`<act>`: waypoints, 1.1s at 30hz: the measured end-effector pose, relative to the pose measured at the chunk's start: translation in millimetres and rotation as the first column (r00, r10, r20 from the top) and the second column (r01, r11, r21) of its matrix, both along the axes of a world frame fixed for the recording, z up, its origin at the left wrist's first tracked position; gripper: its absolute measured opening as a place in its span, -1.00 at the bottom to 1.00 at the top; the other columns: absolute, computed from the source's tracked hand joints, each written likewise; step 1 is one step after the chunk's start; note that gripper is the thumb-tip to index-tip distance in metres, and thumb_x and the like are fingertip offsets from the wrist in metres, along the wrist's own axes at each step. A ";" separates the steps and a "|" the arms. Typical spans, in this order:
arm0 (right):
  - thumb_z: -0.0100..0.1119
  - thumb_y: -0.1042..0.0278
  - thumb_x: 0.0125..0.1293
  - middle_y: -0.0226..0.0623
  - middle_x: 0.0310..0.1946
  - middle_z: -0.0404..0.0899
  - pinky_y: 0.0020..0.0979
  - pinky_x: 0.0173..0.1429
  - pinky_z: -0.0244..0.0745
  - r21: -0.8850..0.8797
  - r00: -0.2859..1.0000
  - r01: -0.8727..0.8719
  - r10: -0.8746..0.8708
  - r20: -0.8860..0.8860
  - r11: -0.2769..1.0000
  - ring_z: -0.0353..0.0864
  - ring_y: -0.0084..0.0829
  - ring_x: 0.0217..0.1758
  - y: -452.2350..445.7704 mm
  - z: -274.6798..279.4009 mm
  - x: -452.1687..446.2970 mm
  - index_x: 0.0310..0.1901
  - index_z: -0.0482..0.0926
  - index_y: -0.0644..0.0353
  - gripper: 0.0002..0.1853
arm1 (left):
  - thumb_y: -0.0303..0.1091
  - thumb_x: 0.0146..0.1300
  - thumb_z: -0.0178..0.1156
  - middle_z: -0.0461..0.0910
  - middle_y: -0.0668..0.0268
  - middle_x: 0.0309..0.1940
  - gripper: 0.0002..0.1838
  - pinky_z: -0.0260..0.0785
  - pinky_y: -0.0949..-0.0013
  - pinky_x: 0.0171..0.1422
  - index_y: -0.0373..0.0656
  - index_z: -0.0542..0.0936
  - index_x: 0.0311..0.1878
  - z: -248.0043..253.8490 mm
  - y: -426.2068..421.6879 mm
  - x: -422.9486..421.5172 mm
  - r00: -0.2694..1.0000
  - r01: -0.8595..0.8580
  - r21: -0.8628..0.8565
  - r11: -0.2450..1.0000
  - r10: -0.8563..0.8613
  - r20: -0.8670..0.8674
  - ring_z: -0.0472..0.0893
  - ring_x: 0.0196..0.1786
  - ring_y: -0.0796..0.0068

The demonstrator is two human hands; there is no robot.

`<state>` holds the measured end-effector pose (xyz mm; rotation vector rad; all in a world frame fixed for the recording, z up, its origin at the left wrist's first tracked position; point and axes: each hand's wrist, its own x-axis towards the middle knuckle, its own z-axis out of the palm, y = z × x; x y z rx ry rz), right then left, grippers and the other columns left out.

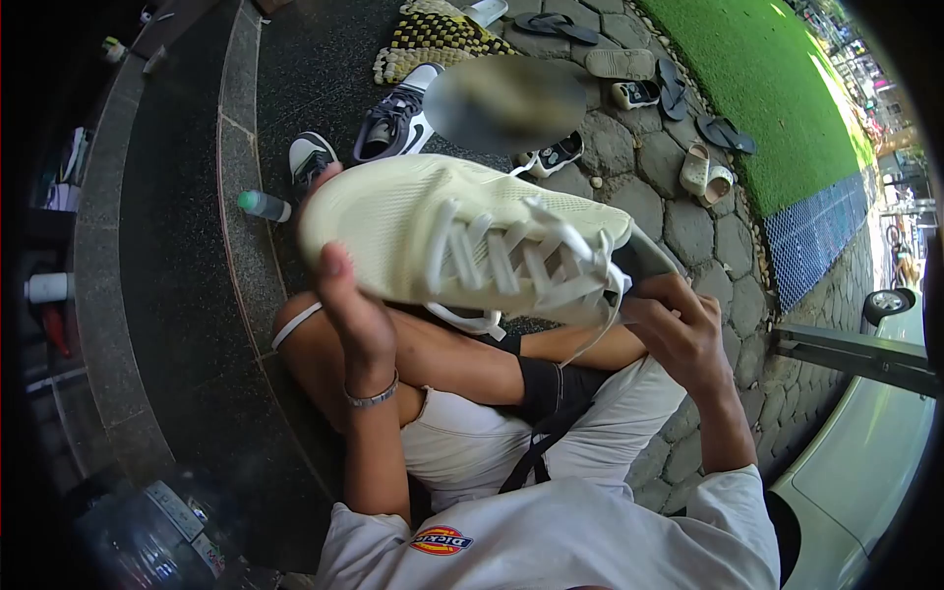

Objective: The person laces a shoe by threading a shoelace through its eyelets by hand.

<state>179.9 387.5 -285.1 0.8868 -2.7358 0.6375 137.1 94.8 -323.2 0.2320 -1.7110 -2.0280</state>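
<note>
A cream sneaker (pixel 383 221) with white laces (pixel 506 251) is held up above my crossed legs, its toe to the left and its heel to the right. My left hand (pixel 359 329) cups the toe, thumb on the near side and a fingertip showing at the far side. At the heel end, my right hand (pixel 683 329) grips the collar with bent fingers; some fingertips are hidden. One loose lace end hangs below the shoe near my right hand. Just left of the toe stands a small bottle (pixel 264 206) with a green cap.
Beyond the shoe lie a black-and-white sneaker (pixel 398 116), its partner (pixel 313 157) and a checked woven mat (pixel 447 39). Flip-flops (pixel 726 134) and cream clogs (pixel 704 173) rest on stone paving. A stone step edge (pixel 241 167) runs along the left. A clear plastic container (pixel 162 536) sits lower left.
</note>
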 end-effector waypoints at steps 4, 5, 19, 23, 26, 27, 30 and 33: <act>0.51 0.48 0.02 -0.40 -0.27 0.57 -0.28 -0.32 0.61 0.044 0.979 0.204 -0.205 0.022 0.978 0.68 -0.35 -0.36 27.7 -31.9 24.9 -0.22 0.69 0.05 -0.74 | -0.06 0.50 0.20 0.62 0.14 0.20 -0.48 0.23 0.13 0.55 -0.21 0.51 0.34 -88.7 -14.1 5.5 0.730 0.664 -0.199 0.721 -0.566 0.383 0.52 0.36 0.17; 0.52 0.47 0.02 -0.39 -0.26 0.57 -0.26 -0.31 0.60 0.056 0.969 0.247 -0.248 0.004 0.967 0.67 -0.33 -0.37 33.9 -42.9 30.3 -0.24 0.68 0.06 -0.74 | -0.09 0.45 0.28 0.65 0.19 0.16 -0.54 0.13 0.05 0.61 -0.12 0.57 0.30 -81.0 1.4 9.8 0.555 0.813 -0.202 0.546 -0.621 0.553 0.51 0.37 0.19; 0.29 0.31 0.39 -0.11 -0.15 0.50 0.03 -0.35 0.63 0.045 0.746 0.568 -0.538 0.393 0.822 0.69 0.12 -0.38 -90.7 -173.9 40.6 -0.11 0.42 0.17 -0.76 | -0.30 0.15 0.40 0.64 0.33 -0.10 -0.84 -0.10 -0.17 0.69 0.02 0.74 -0.18 -86.6 18.0 15.1 0.669 0.487 -0.780 -0.393 -0.407 0.622 0.50 0.25 0.28; 0.25 0.34 0.42 -0.05 -0.14 0.48 0.05 -0.34 0.65 -0.017 0.764 0.487 -0.416 0.494 0.873 0.69 0.13 -0.39 -94.9 -165.7 39.5 -0.10 0.42 0.21 -0.78 | -0.24 0.26 0.40 0.68 0.23 0.08 -0.72 0.45 0.12 0.34 -0.13 0.66 -0.04 -60.8 9.7 -30.5 0.245 0.965 -0.260 0.025 -0.429 0.869 0.64 0.16 0.16; 0.25 0.34 0.42 -0.05 -0.14 0.49 0.05 -0.33 0.65 -0.031 0.766 0.434 -0.351 0.539 0.900 0.69 0.13 -0.38 -99.4 -164.5 40.6 -0.09 0.43 0.21 -0.79 | -0.36 0.36 0.29 0.71 0.19 0.03 -0.61 0.53 0.15 0.18 -0.12 0.61 0.24 -85.5 26.1 -40.8 0.734 0.453 -0.883 0.121 -0.612 0.293 0.68 0.12 0.16; 0.25 0.34 0.42 -0.05 -0.14 0.49 0.05 -0.33 0.65 -0.019 0.767 0.420 -0.344 0.542 0.907 0.69 0.13 -0.37 -100.8 -162.6 39.9 -0.08 0.43 0.21 -0.79 | -0.38 0.35 0.30 0.71 0.18 0.00 -0.59 0.53 0.16 0.16 -0.10 0.62 0.26 -96.2 31.2 -45.5 0.717 0.348 -0.927 0.138 -0.676 0.168 0.68 0.09 0.17; 0.26 0.34 0.42 -0.06 -0.14 0.50 0.05 -0.32 0.65 -0.027 0.768 0.406 -0.325 0.552 0.913 0.69 0.14 -0.37 -98.8 -164.1 37.7 -0.07 0.45 0.19 -0.80 | -0.42 0.30 0.32 0.70 0.20 -0.09 -0.69 0.53 0.18 0.10 -0.10 0.69 0.11 -108.0 40.3 -49.9 0.677 0.432 -0.898 0.083 -0.688 0.262 0.67 -0.02 0.17; 0.26 0.34 0.42 -0.10 -0.15 0.50 0.06 -0.31 0.62 -0.081 0.775 0.435 -0.327 0.541 0.897 0.67 0.13 -0.37 -92.4 -168.9 42.0 -0.07 0.48 0.17 -0.81 | -0.44 0.28 0.33 0.67 0.21 -0.23 -0.83 0.53 0.19 0.02 -0.13 0.74 -0.07 -100.2 33.8 -61.8 0.667 0.467 -0.884 0.036 -0.670 0.325 0.66 -0.12 0.18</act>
